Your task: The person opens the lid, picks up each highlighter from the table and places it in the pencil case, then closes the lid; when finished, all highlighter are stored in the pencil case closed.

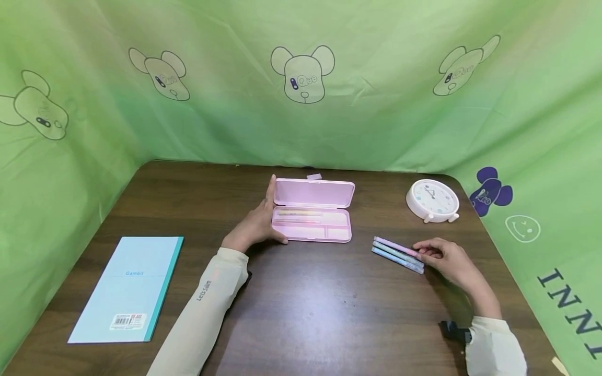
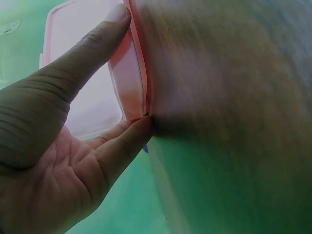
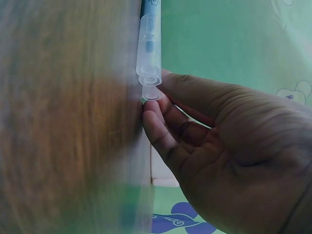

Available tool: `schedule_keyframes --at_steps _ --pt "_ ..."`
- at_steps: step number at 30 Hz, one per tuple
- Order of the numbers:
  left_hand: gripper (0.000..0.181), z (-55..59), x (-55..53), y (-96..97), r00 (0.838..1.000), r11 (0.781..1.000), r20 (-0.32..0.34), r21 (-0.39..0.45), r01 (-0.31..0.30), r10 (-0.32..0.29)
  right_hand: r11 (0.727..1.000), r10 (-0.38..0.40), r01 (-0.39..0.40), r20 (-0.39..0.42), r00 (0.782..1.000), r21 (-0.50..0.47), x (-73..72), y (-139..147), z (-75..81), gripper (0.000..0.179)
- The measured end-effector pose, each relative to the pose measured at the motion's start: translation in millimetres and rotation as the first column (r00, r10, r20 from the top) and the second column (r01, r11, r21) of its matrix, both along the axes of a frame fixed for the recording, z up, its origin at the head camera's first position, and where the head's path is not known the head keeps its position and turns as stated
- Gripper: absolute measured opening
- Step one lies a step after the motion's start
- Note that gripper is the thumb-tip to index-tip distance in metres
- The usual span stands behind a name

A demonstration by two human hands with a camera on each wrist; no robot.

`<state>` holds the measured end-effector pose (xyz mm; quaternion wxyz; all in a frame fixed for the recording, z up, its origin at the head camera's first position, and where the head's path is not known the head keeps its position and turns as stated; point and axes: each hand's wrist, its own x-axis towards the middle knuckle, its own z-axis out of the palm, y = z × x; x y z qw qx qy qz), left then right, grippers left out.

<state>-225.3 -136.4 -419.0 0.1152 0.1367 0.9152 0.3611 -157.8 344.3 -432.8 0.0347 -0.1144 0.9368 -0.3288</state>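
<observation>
Pens' place: a lavender pen, a green pen and a blue pen lie side by side on the bench, to the right of the pink pencil case and a little nearer the person.
Right grip: the right hand appears to pinch the lavender pen between thumb and fingertips, at the end farther from the case.
Pens' handling: likely light, stiff and smooth; the round barrels could roll or slide apart if nudged.
Pens' hold: the right wrist view shows clear caps at the gripped end. A cap might pull loose, so mid-barrel looks the surer place.
Left grip: the left hand spans the left end of the case, thumb at the front corner, fingers toward the raised lid, holding it.
Case's handling: probably thin, rigid plastic, light enough to skid; the lid looks liable to swing on its hinge. The lower tray's end walls offer the firmest hold.
Inside the case: slim pens lie in the rear compartment; the front compartments look bare.
</observation>
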Motion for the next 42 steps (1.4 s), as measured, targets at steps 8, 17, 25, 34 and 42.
schedule_keyframes --at_steps 8,17,25,34,42 --pt "0.168 -2.2 0.1 -2.9 1.000 1.000 -0.018 -0.010 0.000 0.000 0.999 0.024 -0.019 -0.103 0.994 0.050 -3.2 -3.2 -3.7 0.011" --pt "0.170 -7.8 -4.4 -7.0 1.000 1.000 -0.003 -0.018 -0.011 0.011 0.999 0.003 -0.012 -0.164 0.986 -0.051 -12.8 -14.0 -9.2 0.010" --pt "0.175 -25.2 -17.1 -9.0 1.000 1.000 -0.024 -0.016 0.004 -0.005 0.991 0.060 -0.084 -0.217 0.974 -0.102 -32.0 -47.1 -7.5 0.011" --pt "0.175 -28.6 -19.8 -4.9 1.000 1.000 -0.004 -0.016 -0.018 0.018 0.980 0.147 -0.171 -0.203 0.968 -0.103 -57.9 -100.9 3.4 0.012" --pt "0.178 -48.1 -27.2 -5.9 0.999 0.999 -0.030 -0.016 -0.037 0.037 0.968 0.198 -0.220 -0.171 0.965 -0.121 -76.9 -147.3 2.7 0.012"
